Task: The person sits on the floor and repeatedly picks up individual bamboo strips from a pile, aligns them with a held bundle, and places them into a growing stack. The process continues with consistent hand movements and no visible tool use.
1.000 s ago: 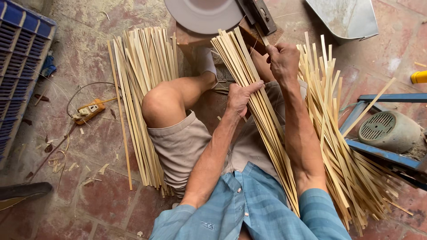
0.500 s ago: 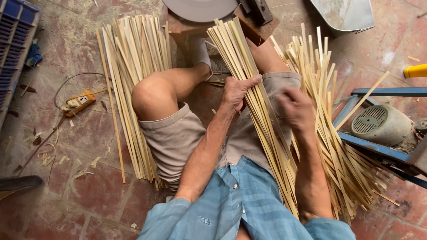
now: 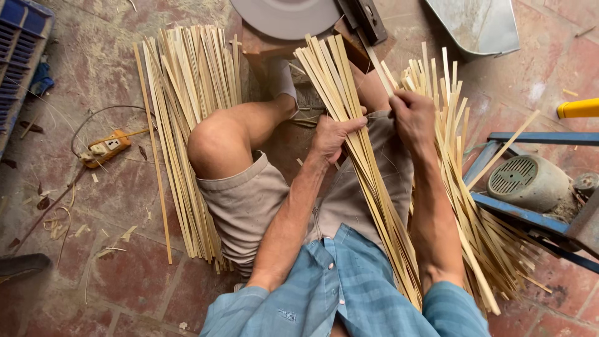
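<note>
I sit on a red tile floor with a bundle of pale bamboo strips (image 3: 349, 131) lying across my right thigh. My left hand (image 3: 334, 134) rests on this bundle, fingers curled over its left side. My right hand (image 3: 413, 118) is closed around one thin strip (image 3: 380, 72) from the bundle's right edge, near its far end. A loose heap of strips (image 3: 474, 206) fans out on the floor to my right. Another pile of strips (image 3: 187, 125) lies flat on the floor left of my raised left knee (image 3: 215, 143).
A grey round disc (image 3: 287, 15) and a wooden block sit ahead of me. A blue metal frame with a grey motor (image 3: 530, 184) stands at the right. An orange power strip (image 3: 106, 148) with cable lies at left, a blue crate (image 3: 19, 50) beyond it. A metal pan (image 3: 477, 22) is at top right.
My right hand dropped back toward my lap half a second ago and has now reached forward again, closing on a strip at the bundle's right edge. My left hand stays on the bundle.
</note>
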